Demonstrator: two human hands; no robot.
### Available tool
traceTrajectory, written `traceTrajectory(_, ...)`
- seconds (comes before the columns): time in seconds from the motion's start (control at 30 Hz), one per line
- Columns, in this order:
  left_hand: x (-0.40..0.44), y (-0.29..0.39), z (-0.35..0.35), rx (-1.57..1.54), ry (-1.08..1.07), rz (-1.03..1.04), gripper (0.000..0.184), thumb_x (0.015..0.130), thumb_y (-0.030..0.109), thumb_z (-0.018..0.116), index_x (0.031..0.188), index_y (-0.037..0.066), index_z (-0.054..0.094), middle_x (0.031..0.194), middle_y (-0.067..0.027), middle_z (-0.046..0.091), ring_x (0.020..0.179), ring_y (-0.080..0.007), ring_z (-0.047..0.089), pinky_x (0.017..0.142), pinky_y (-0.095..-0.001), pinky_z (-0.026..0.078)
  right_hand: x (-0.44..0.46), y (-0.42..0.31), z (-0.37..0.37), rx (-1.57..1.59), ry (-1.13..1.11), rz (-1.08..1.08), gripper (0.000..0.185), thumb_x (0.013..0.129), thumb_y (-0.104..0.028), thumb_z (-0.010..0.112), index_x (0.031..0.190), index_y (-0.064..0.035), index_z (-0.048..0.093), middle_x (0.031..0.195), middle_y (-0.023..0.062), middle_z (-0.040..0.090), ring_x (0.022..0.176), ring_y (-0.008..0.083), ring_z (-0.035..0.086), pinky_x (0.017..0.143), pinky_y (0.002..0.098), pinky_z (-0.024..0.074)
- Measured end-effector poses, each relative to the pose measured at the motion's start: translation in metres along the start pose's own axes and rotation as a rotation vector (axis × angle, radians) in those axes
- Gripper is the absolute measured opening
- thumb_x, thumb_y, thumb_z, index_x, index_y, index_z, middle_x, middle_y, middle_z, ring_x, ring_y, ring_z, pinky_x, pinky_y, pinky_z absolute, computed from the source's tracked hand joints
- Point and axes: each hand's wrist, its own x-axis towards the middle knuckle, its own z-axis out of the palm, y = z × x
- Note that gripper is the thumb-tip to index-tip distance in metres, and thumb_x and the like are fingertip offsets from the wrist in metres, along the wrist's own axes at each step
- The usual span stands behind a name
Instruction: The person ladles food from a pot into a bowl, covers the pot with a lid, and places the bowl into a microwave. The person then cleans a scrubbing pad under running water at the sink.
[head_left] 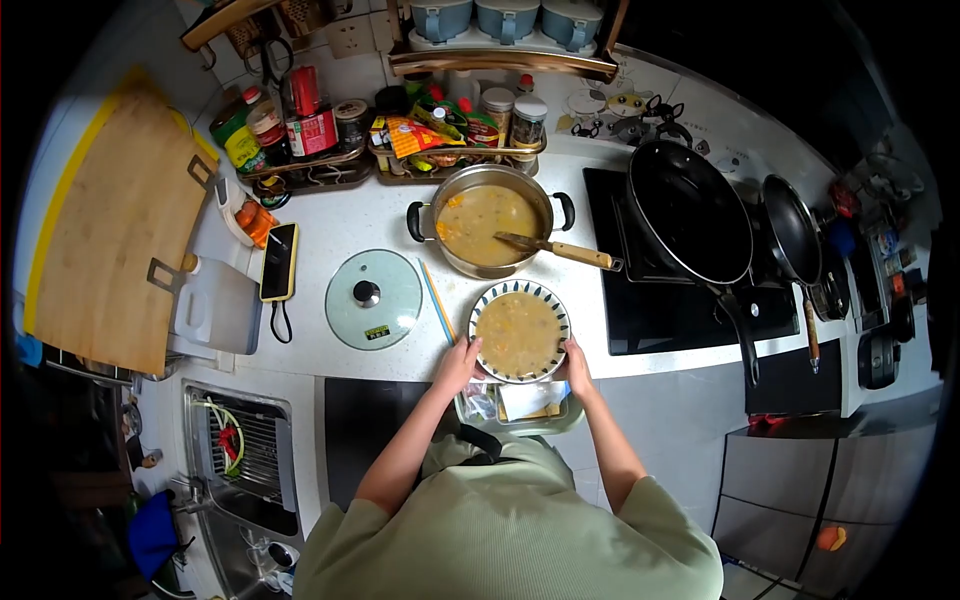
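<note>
One person's left hand (460, 364) and right hand (577, 367) gripped a blue-patterned bowl (519, 286) of soup (519, 333) between them, the two-handled steel pot (492, 177) just beyond; uneven tilting risked a spill.

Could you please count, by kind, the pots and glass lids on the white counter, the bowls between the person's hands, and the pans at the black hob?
Pots: 1
Glass lids: 1
Bowls: 1
Pans: 2
Total: 5
</note>
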Motion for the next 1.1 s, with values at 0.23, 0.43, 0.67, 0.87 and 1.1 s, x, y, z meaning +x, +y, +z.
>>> traceTrajectory(0.23,-0.02,0.05,-0.037,0.061,0.125,-0.16,0.038,0.091,0.036,0.04,0.106,0.003,0.048,0.058,-0.0107,0.058,0.042,-0.0197,0.056,0.043,-0.0301,0.046,-0.024,-0.064,0.018,-0.452,0.387,-0.344,0.044,0.091,-0.028,0.027,0.114,-0.0002,0.053,0.078,0.014,0.058,0.062,0.0206,0.054,0.062,0.0311,0.0446)
traceTrajectory(0.43,-0.008,-0.001,-0.138,0.516,0.582,0.259,0.02,0.078,0.013,0.061,0.092,0.003,0.049,0.054,-0.0061,0.052,0.041,-0.0161,0.052,0.041,-0.0302,0.041,0.001,-0.115,0.141,-0.552,-0.069,-0.608,0.024,0.078,-0.009,0.05,0.1,-0.0053,0.06,0.08,0.0135,0.059,0.073,0.0268,0.058,0.065,0.0347,0.0459)
traceTrajectory(0.67,0.011,-0.006,-0.194,0.339,0.552,0.177,0.045,0.071,0.017,0.066,0.111,0.008,0.048,0.08,-0.0106,0.057,0.079,-0.0277,0.057,0.067,-0.036,0.045,0.07,-0.104,0.269,-0.822,-0.202,-0.834,0.049,0.069,-0.022,0.063,0.113,-0.0056,0.05,0.082,0.0132,0.057,0.078,0.0304,0.057,0.07,0.0382,0.047)
traceTrajectory(0.87,0.02,0.0,-0.203,0.248,0.5,0.133,0.032,0.077,0.015,0.058,0.106,0.002,0.054,0.083,-0.0118,0.062,0.058,-0.0239,0.06,0.059,-0.034,0.047,0.095,-0.092,0.299,-0.793,-0.319,-0.798,0.037,0.067,-0.024,0.065,0.098,-0.0048,0.054,0.083,0.0165,0.059,0.081,0.0333,0.057,0.072,0.0397,0.0458)
traceTrajectory(1.1,0.008,0.015,-0.207,-0.079,0.497,0.142,0.031,0.077,0.009,0.059,0.106,0.0,0.054,0.081,-0.0115,0.06,0.05,-0.0151,0.058,0.046,-0.0256,0.045,0.093,-0.1,0.306,-0.716,-0.364,-0.879,0.031,0.065,-0.021,0.066,0.089,-0.0033,0.058,0.078,0.0168,0.06,0.076,0.0329,0.057,0.069,0.0392,0.0464)
